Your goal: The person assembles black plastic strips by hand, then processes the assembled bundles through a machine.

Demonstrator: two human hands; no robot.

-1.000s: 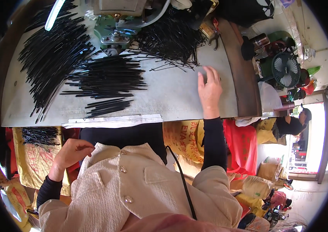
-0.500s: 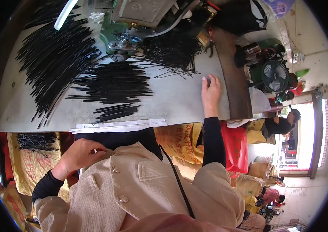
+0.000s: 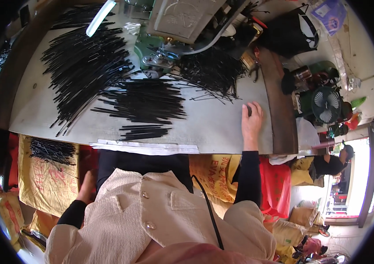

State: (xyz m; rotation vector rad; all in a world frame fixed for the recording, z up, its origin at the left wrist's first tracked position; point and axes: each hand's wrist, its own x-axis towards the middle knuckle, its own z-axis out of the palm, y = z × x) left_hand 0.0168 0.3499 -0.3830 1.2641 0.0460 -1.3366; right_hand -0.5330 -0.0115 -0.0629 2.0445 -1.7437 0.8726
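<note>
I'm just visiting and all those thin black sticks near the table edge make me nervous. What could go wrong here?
The small bundle of black sticks lies close to the table's front edge, so a nudge might send it into the lap. The right hand rests flat near the loose tangle of sticks, whose stray ends could prick or snag it. The left hand is down below the tabletop, so only one hand could catch anything that rolls.

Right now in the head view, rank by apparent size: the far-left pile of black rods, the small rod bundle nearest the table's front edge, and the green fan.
1. Far-left pile of black rods
2. Small rod bundle and green fan: too alike to rank.
</note>
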